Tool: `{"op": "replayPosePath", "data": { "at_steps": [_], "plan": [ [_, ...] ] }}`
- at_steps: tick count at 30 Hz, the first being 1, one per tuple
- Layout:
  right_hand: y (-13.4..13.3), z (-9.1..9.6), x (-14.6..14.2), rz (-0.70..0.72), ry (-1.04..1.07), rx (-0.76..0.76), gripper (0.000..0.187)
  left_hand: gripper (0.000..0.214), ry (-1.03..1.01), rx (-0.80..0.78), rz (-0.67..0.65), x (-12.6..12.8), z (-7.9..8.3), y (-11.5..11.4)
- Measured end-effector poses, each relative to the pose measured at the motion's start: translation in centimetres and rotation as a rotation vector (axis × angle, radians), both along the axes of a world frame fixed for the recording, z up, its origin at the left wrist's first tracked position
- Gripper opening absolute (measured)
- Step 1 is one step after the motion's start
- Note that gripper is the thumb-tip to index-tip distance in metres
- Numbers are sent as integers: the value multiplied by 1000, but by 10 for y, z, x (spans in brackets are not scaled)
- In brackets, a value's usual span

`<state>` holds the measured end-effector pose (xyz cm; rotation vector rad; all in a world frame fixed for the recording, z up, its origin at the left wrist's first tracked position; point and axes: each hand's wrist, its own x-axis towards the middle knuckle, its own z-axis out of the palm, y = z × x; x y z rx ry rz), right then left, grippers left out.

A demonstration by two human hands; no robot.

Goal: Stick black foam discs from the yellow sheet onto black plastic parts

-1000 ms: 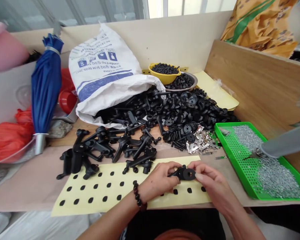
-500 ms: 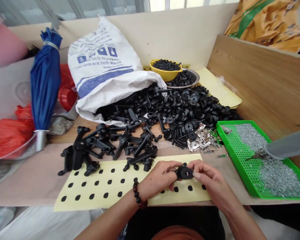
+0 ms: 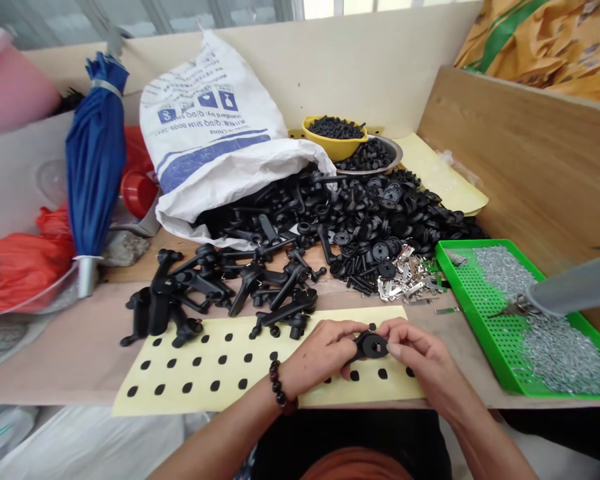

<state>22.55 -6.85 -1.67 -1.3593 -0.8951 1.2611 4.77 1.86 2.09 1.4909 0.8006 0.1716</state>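
A black moulded plastic part (image 3: 370, 345) is being held over the right end of a yellow paper sheet printed with black dots (image 3: 180, 370), and it is pinched from both sides. The left grip (image 3: 320, 353) is closed around the part's left side, a dark beaded bracelet (image 3: 279, 387) showing on that wrist, while the right grip (image 3: 420, 353) is closed on its right side, fingertips pressed against the rim of the disc. The long axis runs nearly level across the view, the disc's central hole faces upward, and a small stud points away from the body. Steady handling is best served by keeping the pinch at the rim, leaving the hole unblocked. Beyond, a heap of black plastic parts (image 3: 360, 213) spills from a white woven sack (image 3: 210, 113) on the table (image 3: 55, 360), and a green perforated tray (image 3: 485, 333) of silver screws (image 3: 560, 353) lies to the right.
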Motion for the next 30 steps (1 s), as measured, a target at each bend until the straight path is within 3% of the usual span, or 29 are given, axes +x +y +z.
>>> {"op": "replayPosePath", "data": {
  "at_steps": [21, 30],
  "plan": [
    [1, 0, 1, 11, -45, -15, 19, 36, -30, -12, 13, 1, -2, -1],
    [2, 2, 0, 18, -29, 3, 17, 39, 11, -6, 17, 2, -10, -2]
  ]
}}
